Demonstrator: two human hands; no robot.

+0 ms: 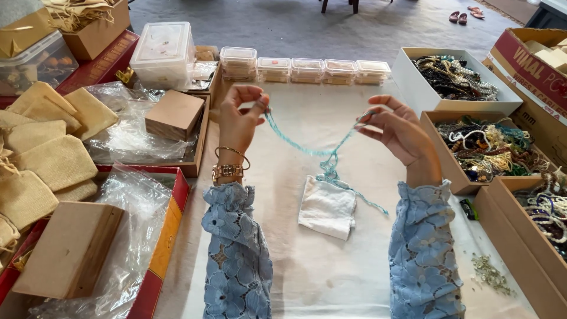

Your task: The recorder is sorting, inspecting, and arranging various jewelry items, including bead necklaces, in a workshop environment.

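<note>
A teal beaded necklace (pixel 307 149) hangs in a loop between my two raised hands. My left hand (pixel 241 121) pinches one end at the fingertips, and a gold bangle and watch sit on that wrist. My right hand (pixel 397 131) pinches the other end. The strand sags in the middle, where it bunches and trails down onto a small white cloth pouch (pixel 327 208) lying on the pale sheet (pixel 295 260). Both arms wear light blue lace sleeves.
Cardboard boxes of mixed bead jewellery (pixel 487 147) stand at the right. A row of clear plastic containers (pixel 307 70) lines the back. Wooden boxes (pixel 174 114), plastic bags and tan fabric pouches (pixel 53 159) fill the left. Small loose beads (pixel 490 274) lie at the lower right.
</note>
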